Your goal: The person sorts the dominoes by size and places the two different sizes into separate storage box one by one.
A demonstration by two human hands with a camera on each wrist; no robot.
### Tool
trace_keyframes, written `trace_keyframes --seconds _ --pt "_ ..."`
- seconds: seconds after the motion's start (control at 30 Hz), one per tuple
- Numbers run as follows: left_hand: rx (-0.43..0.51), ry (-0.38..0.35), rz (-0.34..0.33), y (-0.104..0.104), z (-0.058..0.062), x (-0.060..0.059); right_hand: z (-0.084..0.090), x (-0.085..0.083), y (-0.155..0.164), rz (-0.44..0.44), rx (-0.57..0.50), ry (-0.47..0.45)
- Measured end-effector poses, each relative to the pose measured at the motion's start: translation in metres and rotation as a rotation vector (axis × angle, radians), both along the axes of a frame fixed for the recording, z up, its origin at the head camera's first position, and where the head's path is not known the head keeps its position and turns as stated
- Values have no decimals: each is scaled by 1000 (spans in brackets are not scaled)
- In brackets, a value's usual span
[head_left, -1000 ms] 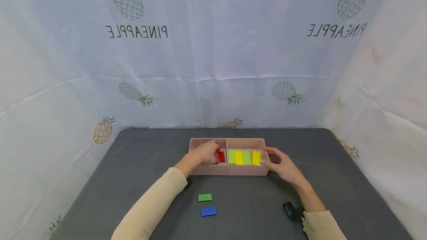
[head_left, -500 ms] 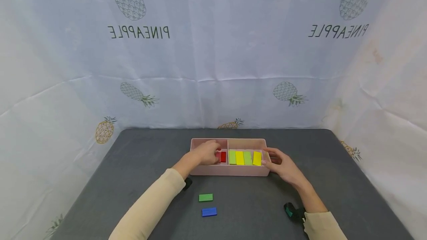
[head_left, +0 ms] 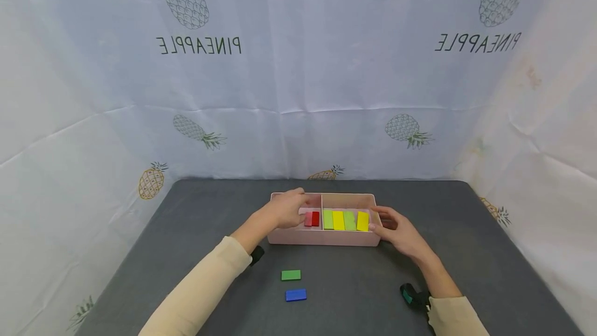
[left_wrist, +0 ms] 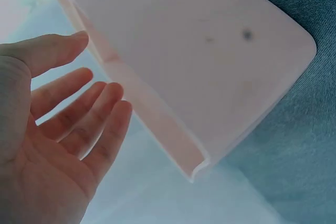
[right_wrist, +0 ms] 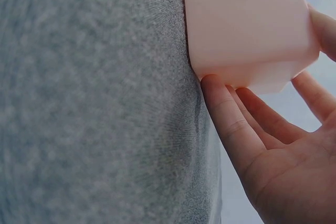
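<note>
A pink two-compartment tray [head_left: 326, 239] sits mid-table. Its left compartment holds a pink block [head_left: 308, 219] and a red block [head_left: 315, 219]. The right compartment holds a row of green and yellow blocks [head_left: 345, 220]. My left hand [head_left: 284, 212] hovers over the left compartment beside the pink block. In the left wrist view the left hand [left_wrist: 68, 129] has relaxed fingers, holds nothing and is beside the tray wall [left_wrist: 184, 51]. My right hand [head_left: 396, 229] rests against the tray's right end. In the right wrist view its straight fingers [right_wrist: 231, 119] touch the tray corner [right_wrist: 241, 19].
A green block [head_left: 291, 275] and a blue block [head_left: 296, 295] lie on the dark grey table [head_left: 186, 232] in front of the tray. A pineapple-print sheet [head_left: 298, 92] closes off the back and both sides.
My left hand has drawn back to the left off the red block, and a pink block now shows beside it. The right hand stays at the tray's right end.
</note>
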State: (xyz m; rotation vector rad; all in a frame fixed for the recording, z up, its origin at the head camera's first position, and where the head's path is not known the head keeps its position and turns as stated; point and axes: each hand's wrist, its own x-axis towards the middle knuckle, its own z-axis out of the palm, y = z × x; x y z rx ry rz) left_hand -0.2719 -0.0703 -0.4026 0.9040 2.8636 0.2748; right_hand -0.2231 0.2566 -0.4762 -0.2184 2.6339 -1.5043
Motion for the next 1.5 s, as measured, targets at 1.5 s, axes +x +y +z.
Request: trace_keyframes --seconds 1.5 --pt "-2 232 -354 -24 -13 83 4 1 0 21 -23 -17"
